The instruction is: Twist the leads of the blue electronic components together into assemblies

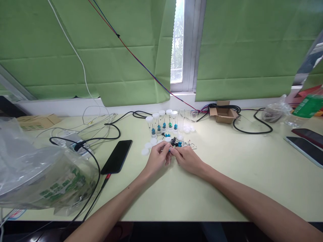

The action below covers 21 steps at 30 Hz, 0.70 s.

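Observation:
My left hand (pixel 159 156) and my right hand (pixel 188 159) meet at the middle of the table, both with closed fingers. Pinched between their fingertips is a small blue part (pixel 169 151), mostly hidden. Just beyond lie loose black pieces (pixel 174 141), a blue piece (pixel 179 144) and thin metal wire pieces (pixel 192 145). White round caps (pixel 148 145) are scattered left of these. Behind them stand several clear tubes with white caps (pixel 149 119), each with a blue or green piece inside, such as the green piece (pixel 170 125). Clear uncapped tubes (pixel 187 116) stand to their right.
A black phone (pixel 116 157) and a large clear plastic bag (pixel 50 178) are on the left, with black cables (pixel 111 137) running between. At the back right sits an open cardboard box (pixel 224 113). Two more phones (pixel 306 149) and a green-labelled bottle (pixel 306 107) are far right.

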{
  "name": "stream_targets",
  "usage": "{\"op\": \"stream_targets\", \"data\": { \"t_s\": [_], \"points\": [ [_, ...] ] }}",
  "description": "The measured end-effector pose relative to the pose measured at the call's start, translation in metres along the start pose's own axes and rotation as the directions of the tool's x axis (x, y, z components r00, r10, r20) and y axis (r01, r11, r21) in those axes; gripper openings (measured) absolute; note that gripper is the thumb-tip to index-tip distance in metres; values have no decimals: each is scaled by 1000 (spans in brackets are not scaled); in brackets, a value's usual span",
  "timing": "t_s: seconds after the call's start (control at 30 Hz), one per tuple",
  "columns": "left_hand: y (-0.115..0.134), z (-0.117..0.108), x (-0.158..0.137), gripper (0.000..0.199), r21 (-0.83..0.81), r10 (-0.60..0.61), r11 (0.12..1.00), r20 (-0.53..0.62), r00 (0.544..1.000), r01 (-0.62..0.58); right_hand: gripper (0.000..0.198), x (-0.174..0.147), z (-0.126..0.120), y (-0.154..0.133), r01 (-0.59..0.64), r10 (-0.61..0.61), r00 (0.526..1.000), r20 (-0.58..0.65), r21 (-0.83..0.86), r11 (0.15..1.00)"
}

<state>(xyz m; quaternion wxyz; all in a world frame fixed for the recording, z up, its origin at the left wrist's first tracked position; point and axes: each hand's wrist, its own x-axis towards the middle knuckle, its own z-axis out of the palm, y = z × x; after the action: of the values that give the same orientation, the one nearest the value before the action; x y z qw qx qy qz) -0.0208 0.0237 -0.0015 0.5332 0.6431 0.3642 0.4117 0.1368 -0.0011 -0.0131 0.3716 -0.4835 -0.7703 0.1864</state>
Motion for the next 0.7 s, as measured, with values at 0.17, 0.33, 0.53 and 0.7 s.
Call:
{"op": "stream_targets", "data": {
  "t_s": [0.17, 0.33, 0.53, 0.7],
  "points": [
    [0, 0, 0, 30, -3, -4, 1000, -7, 1000, 4, 43, 0, 0, 1, -2, 2, 1000, 2, -5, 1000],
    [0, 0, 0, 30, 9, 2, 1000, -10, 1000, -2, 44, 0, 2, 2, 1, -1, 1000, 3, -2, 1000],
    [1, 0, -1, 30, 17, -3, 1000, -10, 1000, 4, 44, -1, 3, 4, 9, -9, 1000, 1, -7, 1000],
    [2, 0, 0, 30, 17, -9, 1000, -9, 1000, 9, 45, 0, 0, 1, -4, 4, 1000, 19, -8, 1000]
  ]
}}
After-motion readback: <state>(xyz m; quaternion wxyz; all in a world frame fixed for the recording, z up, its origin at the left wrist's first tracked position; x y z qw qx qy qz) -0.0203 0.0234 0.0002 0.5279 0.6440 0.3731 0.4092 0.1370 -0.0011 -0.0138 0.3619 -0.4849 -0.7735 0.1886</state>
